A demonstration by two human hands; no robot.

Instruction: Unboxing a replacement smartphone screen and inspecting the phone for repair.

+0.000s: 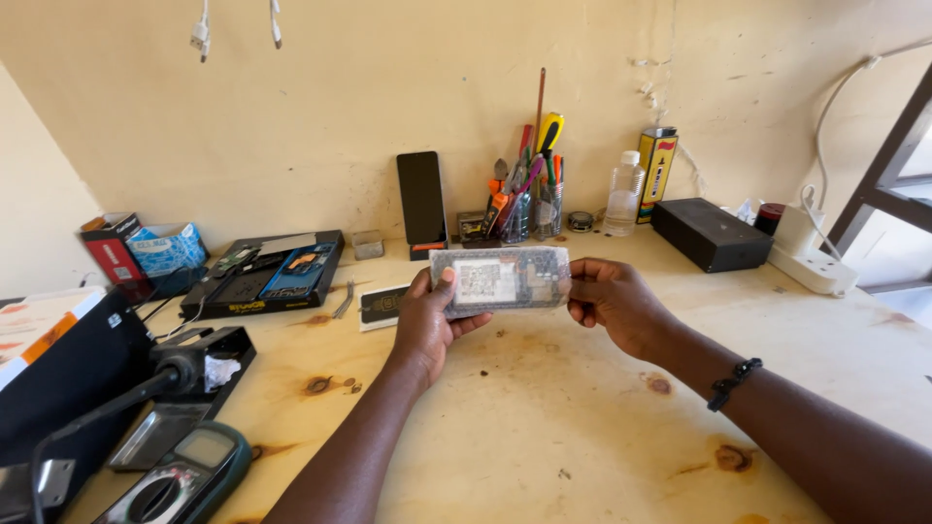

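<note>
Bright, even daylight from the right, soft shadows, sharp focus, slight wide-angle bending at edges.

Glossy bubble-wrap plastic packet [500,279] above a matt, knotty plywood table [582,427].

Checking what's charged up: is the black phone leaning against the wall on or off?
Its screen is dark: the phone stands upright against the wall, all black. Off or merely asleep, cannot tell.
</note>
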